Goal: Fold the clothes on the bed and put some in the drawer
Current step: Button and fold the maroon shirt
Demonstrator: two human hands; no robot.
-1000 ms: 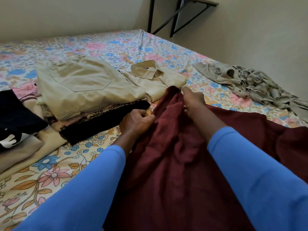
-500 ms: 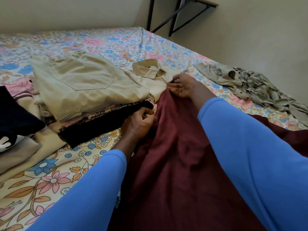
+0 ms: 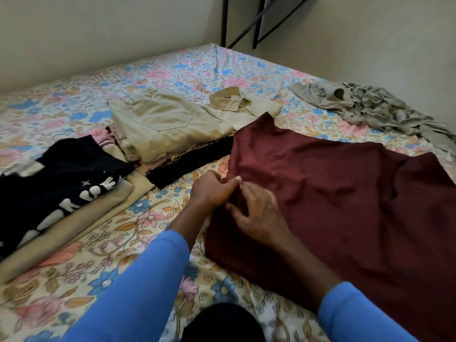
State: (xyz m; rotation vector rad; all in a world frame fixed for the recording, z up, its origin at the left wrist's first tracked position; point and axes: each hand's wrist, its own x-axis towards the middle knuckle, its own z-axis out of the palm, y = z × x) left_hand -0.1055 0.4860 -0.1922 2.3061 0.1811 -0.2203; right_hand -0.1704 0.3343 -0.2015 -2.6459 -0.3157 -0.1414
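1. A maroon cloth [image 3: 333, 193] lies spread on the bed [image 3: 187, 70], to the right of the middle. It is mostly flat, with soft creases, and its far corner rises to a point beside the folded clothes.
2. The left hand [image 3: 213, 192] is at the left edge of the maroon cloth. Its fingers are curled and pinch that edge between thumb and fingertips.
3. The right hand [image 3: 257, 214] rests on the cloth just beside the left hand, almost touching it. Its fingers are bent and, with the thumb, gather a small fold of the fabric.
4. Both arms wear blue sleeves [image 3: 138, 287].
5. Left of the cloth's far end stands a stack of folded clothes. Beige trousers [image 3: 170, 127] with a stitched pocket lie on top, and a black garment [image 3: 192, 161] sticks out at the bottom, its end touching the maroon cloth's edge.
6. A folded beige shirt [image 3: 243, 106] with its collar showing lies just behind that stack, close to the cloth's far corner.
7. Further left is a second stack. A black top with white letters [image 3: 64, 178] lies on beige folded pieces [image 3: 81, 223].
8. A grey garment [image 3: 370, 109] lies crumpled and unfolded near the right edge of the bed, apart from the maroon cloth.
9. The bed carries a floral sheet in blue, pink and orange and stands in the corner of two plain walls [image 3: 98, 33].
10. A black metal frame [image 3: 249, 23] is fixed against the wall behind the far corner of the bed.
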